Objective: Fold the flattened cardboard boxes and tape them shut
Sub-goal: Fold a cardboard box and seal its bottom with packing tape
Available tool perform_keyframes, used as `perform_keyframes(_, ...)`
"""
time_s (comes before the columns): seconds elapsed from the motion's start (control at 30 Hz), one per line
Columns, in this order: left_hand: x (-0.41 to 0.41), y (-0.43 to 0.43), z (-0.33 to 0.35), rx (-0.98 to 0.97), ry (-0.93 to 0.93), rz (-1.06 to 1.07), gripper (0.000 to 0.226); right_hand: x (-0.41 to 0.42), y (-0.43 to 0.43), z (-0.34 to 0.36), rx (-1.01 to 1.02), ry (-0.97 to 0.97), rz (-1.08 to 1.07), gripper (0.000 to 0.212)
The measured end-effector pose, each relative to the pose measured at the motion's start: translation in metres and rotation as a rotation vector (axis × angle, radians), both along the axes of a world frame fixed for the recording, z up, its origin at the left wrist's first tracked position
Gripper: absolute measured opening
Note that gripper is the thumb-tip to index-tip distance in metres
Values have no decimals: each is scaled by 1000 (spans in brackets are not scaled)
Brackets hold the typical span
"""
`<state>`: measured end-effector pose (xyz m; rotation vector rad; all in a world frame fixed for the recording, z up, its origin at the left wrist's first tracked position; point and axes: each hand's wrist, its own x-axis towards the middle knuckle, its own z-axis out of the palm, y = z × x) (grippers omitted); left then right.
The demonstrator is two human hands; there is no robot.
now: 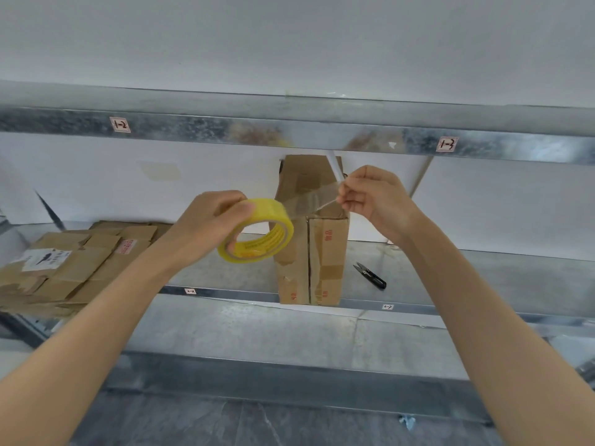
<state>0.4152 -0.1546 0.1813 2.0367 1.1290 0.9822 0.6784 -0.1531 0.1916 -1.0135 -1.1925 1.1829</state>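
One box (325,252) at shelf's (450,275) front edge, partly hidden by tape roll (257,233) gripped in left hand (206,226); tape strip (309,202) pinched by right hand (376,201).

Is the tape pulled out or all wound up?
Pulled out. A clear strip stretches from the yellow roll in the left hand to the right hand, which pinches its end.

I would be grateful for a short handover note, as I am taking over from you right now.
Left hand grips the tape roll; right hand pinches the pulled-out tape strip, stretched in front of the upright box on the shelf.
Done: that box is folded.
Left: tape it shut, its front seam looks open; snips lie right of it; flattened boxes at left wait.
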Motion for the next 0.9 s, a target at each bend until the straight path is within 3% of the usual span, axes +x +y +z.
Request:
perform_keyframes(0.1, -3, 11, -6, 187, 473, 209, 46, 3, 1, -8, 21, -71, -79, 25)
perform_keyframes(0.17, -5, 17, -11, 195, 584, 275, 47, 4, 2, -11, 24, -88, -111, 25)
perform_keyframes(0.4, -21, 19, -20, -72, 84, 163, 51, 11, 0, -19, 30, -89, -206, 25)
perform_keyframes(0.47, -24, 25, -21, -46, 91, 230, 55, 11, -3, -22, 35, -77, -207, 25)
perform_keyframes(0.6, -20, 32, -18, 280, 473, 397, 57, 14, -6, -33, 24, -20, -254, 23)
perform_keyframes(0.67, -19, 34, -21, 281, 434, 381, 61, 19, -8, -36, 7, 9, -279, 23)
perform_keyframes(0.8, -21, 40, -30, 163, 96, 329, 55, 31, -11, -41, -28, 70, -330, 23)
perform_keyframes(0.9, -21, 47, -35, 292, 190, 330, 51, 35, -12, -48, -57, 73, -350, 23)
